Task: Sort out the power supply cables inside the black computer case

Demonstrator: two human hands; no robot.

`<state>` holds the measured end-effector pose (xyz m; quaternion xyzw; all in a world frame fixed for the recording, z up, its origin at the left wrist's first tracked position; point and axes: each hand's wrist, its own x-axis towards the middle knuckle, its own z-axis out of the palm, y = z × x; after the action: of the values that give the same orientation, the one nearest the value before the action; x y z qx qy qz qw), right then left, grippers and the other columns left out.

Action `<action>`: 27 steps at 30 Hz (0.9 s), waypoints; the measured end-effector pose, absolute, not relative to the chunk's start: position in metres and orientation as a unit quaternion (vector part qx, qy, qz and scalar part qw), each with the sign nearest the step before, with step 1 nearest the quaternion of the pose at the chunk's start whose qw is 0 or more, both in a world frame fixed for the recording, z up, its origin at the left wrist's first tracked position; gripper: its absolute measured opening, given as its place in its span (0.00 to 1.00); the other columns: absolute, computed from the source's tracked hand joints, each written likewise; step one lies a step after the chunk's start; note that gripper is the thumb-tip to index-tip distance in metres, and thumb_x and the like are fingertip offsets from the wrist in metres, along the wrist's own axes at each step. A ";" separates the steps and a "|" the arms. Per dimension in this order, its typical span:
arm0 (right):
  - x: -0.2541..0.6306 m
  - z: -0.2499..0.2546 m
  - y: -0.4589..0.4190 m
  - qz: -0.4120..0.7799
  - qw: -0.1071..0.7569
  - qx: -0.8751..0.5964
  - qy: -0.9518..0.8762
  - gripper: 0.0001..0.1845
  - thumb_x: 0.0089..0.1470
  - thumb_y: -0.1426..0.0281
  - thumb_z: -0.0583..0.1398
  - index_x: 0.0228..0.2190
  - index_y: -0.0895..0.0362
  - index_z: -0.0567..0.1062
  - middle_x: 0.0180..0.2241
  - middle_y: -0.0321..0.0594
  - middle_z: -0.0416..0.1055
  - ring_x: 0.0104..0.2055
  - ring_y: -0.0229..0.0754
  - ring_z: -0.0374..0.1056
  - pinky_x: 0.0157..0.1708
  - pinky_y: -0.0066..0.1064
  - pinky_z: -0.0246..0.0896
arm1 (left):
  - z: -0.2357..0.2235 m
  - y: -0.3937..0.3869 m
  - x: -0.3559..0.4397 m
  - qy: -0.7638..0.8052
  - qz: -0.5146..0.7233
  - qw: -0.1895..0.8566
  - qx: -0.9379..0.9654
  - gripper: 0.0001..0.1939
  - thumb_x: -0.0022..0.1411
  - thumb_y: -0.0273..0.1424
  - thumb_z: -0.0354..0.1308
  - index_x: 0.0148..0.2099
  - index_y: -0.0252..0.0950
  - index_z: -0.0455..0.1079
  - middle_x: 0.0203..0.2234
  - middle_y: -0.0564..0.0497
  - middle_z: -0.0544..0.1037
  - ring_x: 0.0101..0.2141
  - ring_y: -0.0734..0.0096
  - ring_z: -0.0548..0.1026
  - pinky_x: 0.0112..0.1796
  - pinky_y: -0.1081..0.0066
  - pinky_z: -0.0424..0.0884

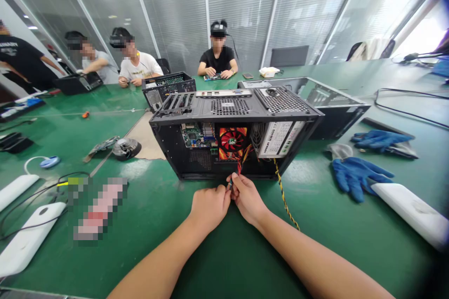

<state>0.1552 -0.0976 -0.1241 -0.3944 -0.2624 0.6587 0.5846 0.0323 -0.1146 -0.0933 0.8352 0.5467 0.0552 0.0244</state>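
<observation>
A black computer case [203, 110] stands on the table in front of me, its open side facing me. Inside sit a motherboard [194, 135], a red-and-black fan [232, 142] and a power supply [280, 140]. Red and dark wires [239, 167] run down from inside to my hands at the lower edge. My right hand [248, 200] pinches the wires' end between thumb and fingers. My left hand [209, 203] is closed against it, gripping the same wires; their very tip is hidden. A yellow-and-black twisted cable [281, 192] hangs out of the case to the right.
Blue gloves [356, 175] and a white power bank-like block [412, 212] lie at right. White blocks [35, 236] with cables and a pixelated item [101, 210] lie at left. Another case [336, 117] stands behind mine. Several people sit across the table [140, 205].
</observation>
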 end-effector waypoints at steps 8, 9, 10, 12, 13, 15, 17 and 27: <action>0.154 -0.124 -0.097 0.649 0.590 -0.401 -0.265 0.19 0.44 0.54 0.65 0.24 0.59 0.73 0.13 0.25 0.51 0.16 0.29 0.46 0.17 0.25 0.43 | -0.098 -0.115 0.033 0.539 0.069 -0.020 0.839 0.19 0.68 0.36 0.38 0.35 0.36 0.69 0.25 0.46 0.78 0.27 0.60 0.77 0.28 0.67 0.68; 0.154 -0.123 -0.097 0.647 0.590 -0.402 -0.265 0.19 0.44 0.54 0.65 0.24 0.59 0.73 0.13 0.25 0.51 0.16 0.29 0.46 0.17 0.25 0.43 | -0.098 -0.115 0.033 0.541 0.068 -0.023 0.838 0.19 0.68 0.36 0.38 0.35 0.36 0.69 0.25 0.46 0.78 0.27 0.59 0.77 0.28 0.67 0.68; 0.154 -0.123 -0.097 0.645 0.592 -0.404 -0.265 0.19 0.44 0.54 0.65 0.24 0.58 0.73 0.13 0.25 0.50 0.16 0.29 0.45 0.17 0.25 0.43 | -0.098 -0.115 0.034 0.543 0.066 -0.023 0.837 0.20 0.68 0.36 0.38 0.35 0.36 0.69 0.25 0.46 0.78 0.27 0.60 0.77 0.28 0.67 0.68; 0.154 -0.123 -0.097 0.641 0.594 -0.407 -0.266 0.19 0.43 0.54 0.65 0.24 0.58 0.72 0.13 0.25 0.50 0.16 0.29 0.45 0.17 0.25 0.43 | -0.098 -0.115 0.035 0.548 0.062 -0.017 0.834 0.20 0.69 0.36 0.37 0.35 0.35 0.69 0.25 0.45 0.78 0.28 0.60 0.77 0.29 0.68 0.68; 0.154 -0.123 -0.098 0.638 0.595 -0.408 -0.267 0.19 0.43 0.54 0.65 0.24 0.58 0.72 0.13 0.25 0.50 0.16 0.29 0.45 0.17 0.25 0.43 | -0.097 -0.116 0.035 0.551 0.060 -0.010 0.832 0.20 0.69 0.36 0.37 0.36 0.35 0.69 0.26 0.45 0.78 0.28 0.60 0.77 0.29 0.68 0.68; 0.154 -0.124 -0.098 0.638 0.595 -0.408 -0.269 0.19 0.44 0.54 0.65 0.24 0.58 0.72 0.13 0.25 0.50 0.16 0.30 0.46 0.17 0.25 0.43 | -0.096 -0.116 0.035 0.556 0.059 0.012 0.829 0.20 0.68 0.37 0.38 0.36 0.34 0.69 0.27 0.44 0.78 0.29 0.61 0.77 0.30 0.68 0.67; 0.154 -0.124 -0.098 0.643 0.593 -0.404 -0.268 0.18 0.45 0.55 0.65 0.25 0.58 0.72 0.13 0.25 0.51 0.16 0.30 0.46 0.17 0.25 0.44 | -0.095 -0.117 0.035 0.564 0.069 0.045 0.822 0.19 0.68 0.37 0.39 0.37 0.35 0.69 0.28 0.44 0.78 0.29 0.61 0.77 0.31 0.68 0.67; 0.158 -0.122 -0.098 0.706 0.572 -0.334 -0.251 0.16 0.49 0.56 0.63 0.27 0.56 0.69 0.17 0.26 0.54 0.14 0.29 0.50 0.14 0.23 0.46 | -0.106 -0.109 0.037 0.471 0.283 0.651 0.523 0.25 0.64 0.48 0.40 0.34 0.33 0.66 0.13 0.53 0.70 0.14 0.71 0.69 0.20 0.72 0.65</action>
<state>0.1579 -0.0982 -0.1220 -0.3343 -0.2512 0.7055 0.5722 0.0373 -0.1092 -0.1061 0.5231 0.4712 0.2830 0.6513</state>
